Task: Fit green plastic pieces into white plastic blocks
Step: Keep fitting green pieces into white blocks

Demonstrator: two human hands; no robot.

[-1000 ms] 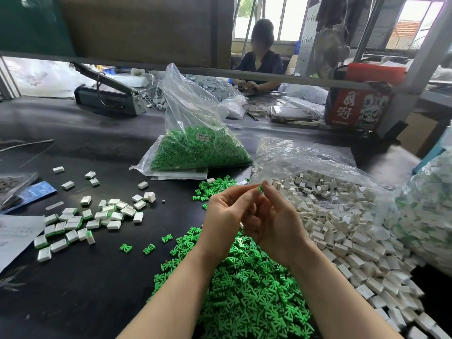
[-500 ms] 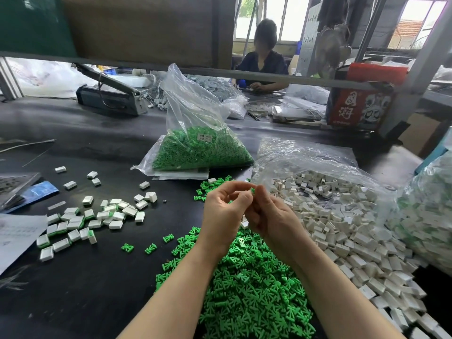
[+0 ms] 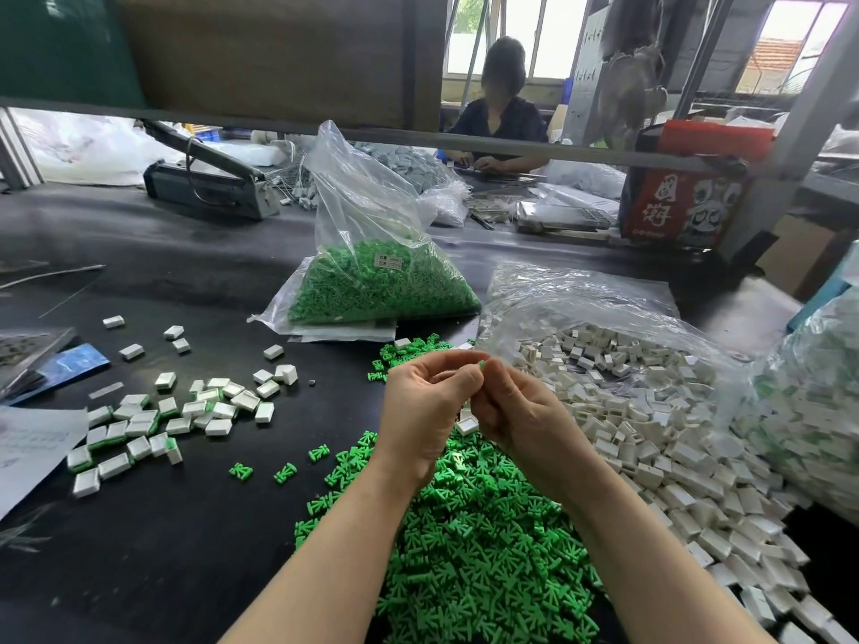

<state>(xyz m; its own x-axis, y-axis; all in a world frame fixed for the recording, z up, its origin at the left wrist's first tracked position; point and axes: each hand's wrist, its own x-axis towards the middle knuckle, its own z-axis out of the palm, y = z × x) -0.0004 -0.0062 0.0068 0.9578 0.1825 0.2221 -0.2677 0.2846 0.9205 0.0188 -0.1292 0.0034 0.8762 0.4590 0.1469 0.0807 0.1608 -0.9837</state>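
Left hand [image 3: 420, 418] and right hand [image 3: 520, 418] raised together above green pile [image 3: 469, 541], fingertips curled and meeting on a small green piece [image 3: 482, 364]. White block [image 3: 466, 424] tucked low between the palms; holding hand unclear. White pile [image 3: 650, 420] just right, fitted blocks [image 3: 153, 420] scattered left on black table [image 3: 162, 550].

We look from head height, forward and down across the black worktable [image 3: 139, 550]. Our wide view sits close above the table's near edge and reaches the far windows [image 3: 553, 34].
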